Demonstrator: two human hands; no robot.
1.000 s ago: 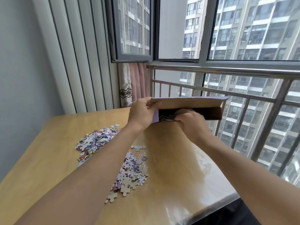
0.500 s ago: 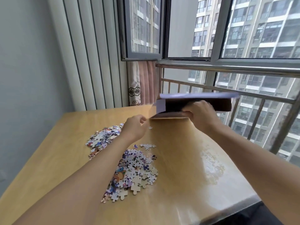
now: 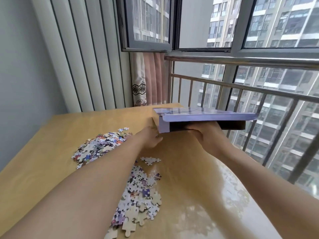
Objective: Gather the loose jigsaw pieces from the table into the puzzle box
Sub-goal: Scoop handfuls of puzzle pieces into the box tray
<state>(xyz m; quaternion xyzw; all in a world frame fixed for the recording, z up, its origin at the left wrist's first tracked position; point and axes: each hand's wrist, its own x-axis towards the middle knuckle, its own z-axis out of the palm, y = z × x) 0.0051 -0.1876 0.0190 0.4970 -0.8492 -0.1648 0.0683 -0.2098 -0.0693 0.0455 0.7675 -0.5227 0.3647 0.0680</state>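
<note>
Right hand (image 3: 208, 135) is gripping the puzzle box (image 3: 203, 116) at its open edge above the table (image 3: 198, 195) by the railing (image 3: 241, 87), left hand (image 3: 149, 138) (fingers curled, contents indiscernible) hovering beside jigsaw pieces (image 3: 100, 146).

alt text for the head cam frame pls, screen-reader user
A person's right hand grips the open side of a purple puzzle box at the far edge of a wooden table, while the left hand reaches down just below the box's left corner. Two piles of loose jigsaw pieces lie left of the arms; a railed window stands behind.
</note>
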